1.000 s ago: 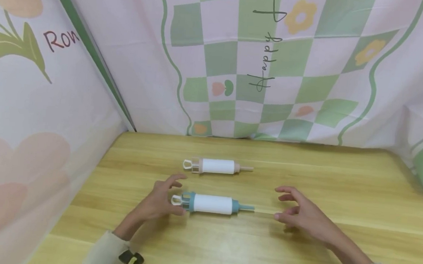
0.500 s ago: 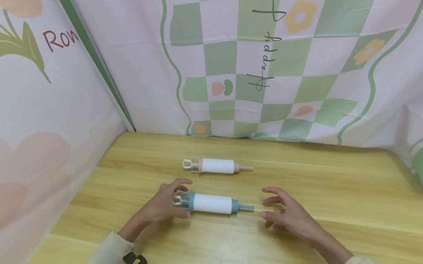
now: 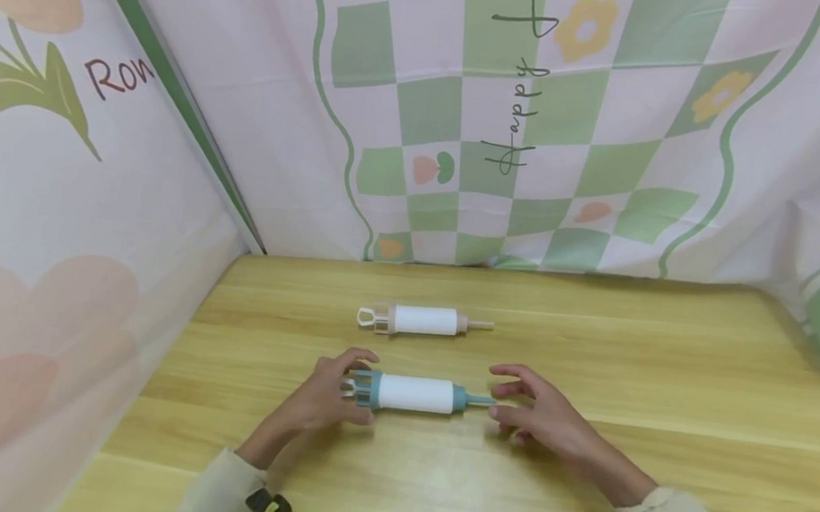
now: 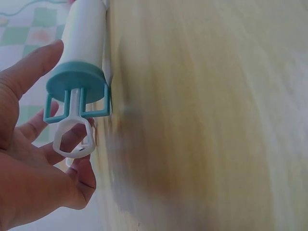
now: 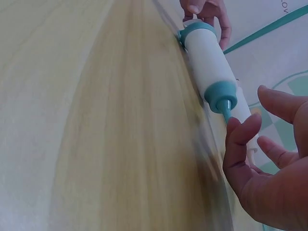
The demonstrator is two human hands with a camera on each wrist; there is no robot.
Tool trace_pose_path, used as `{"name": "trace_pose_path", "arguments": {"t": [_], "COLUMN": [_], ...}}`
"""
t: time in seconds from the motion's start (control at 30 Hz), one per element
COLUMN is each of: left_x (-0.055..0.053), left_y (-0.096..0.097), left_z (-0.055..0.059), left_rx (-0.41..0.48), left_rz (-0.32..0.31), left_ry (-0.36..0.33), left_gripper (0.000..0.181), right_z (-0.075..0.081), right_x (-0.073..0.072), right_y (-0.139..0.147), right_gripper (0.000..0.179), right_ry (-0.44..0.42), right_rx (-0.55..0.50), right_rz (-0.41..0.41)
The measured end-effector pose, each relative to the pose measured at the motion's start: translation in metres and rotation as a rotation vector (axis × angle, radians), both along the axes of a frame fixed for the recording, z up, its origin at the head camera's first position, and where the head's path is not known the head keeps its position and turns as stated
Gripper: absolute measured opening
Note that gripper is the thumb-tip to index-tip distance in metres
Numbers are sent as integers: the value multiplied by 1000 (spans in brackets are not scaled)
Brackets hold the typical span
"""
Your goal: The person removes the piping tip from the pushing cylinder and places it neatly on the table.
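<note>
A syringe with a white barrel and teal ends (image 3: 416, 394) lies flat on the table, its thin nozzle to the right. My left hand (image 3: 327, 390) is spread around its handle end, thumb and fingers apart on either side. The left wrist view shows the white ring-shaped handle (image 4: 74, 103) between them; whether a finger touches it I cannot tell. At the nozzle end is my right hand (image 3: 542, 415), fingers loosely bent. In the right wrist view its fingers come close to the teal nozzle (image 5: 226, 109); contact is unclear.
A second syringe, with a white barrel and beige ends (image 3: 425, 320), lies parallel behind the teal one on the wooden table (image 3: 663, 348). Patterned cloth (image 3: 493, 118) hangs along the back and sides. Both wrists wear dark straps.
My right hand has moved left to the nozzle tip. The left hand has shifted slightly right, further over the handle end. Both syringes stay where they were.
</note>
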State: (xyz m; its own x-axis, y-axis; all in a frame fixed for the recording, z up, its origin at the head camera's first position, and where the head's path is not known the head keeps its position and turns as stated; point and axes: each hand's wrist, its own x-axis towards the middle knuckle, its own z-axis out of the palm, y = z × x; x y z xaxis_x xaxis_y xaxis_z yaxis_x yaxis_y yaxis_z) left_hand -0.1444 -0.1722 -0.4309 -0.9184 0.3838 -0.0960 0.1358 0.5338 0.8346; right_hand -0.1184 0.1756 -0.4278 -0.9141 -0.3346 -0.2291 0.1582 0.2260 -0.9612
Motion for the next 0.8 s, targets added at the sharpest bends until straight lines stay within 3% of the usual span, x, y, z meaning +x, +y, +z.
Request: {"name": "trace_pose_path", "arguments": {"t": [0.33,0.8], "left_x": [0,0], "left_y": [3,6], "left_z": [-3,-5], "left_rx": [-20,-23], "left_rz": [4,5], "left_ry": [-6,-43], "left_gripper": [76,72], "right_z": [-6,-15], "right_x": [0,-1], "right_y": [-18,-37], "right_gripper": [62,51], "right_ry": [-31,16], "right_rx": [-41,-39], "right_rz": [-32,-95]}}
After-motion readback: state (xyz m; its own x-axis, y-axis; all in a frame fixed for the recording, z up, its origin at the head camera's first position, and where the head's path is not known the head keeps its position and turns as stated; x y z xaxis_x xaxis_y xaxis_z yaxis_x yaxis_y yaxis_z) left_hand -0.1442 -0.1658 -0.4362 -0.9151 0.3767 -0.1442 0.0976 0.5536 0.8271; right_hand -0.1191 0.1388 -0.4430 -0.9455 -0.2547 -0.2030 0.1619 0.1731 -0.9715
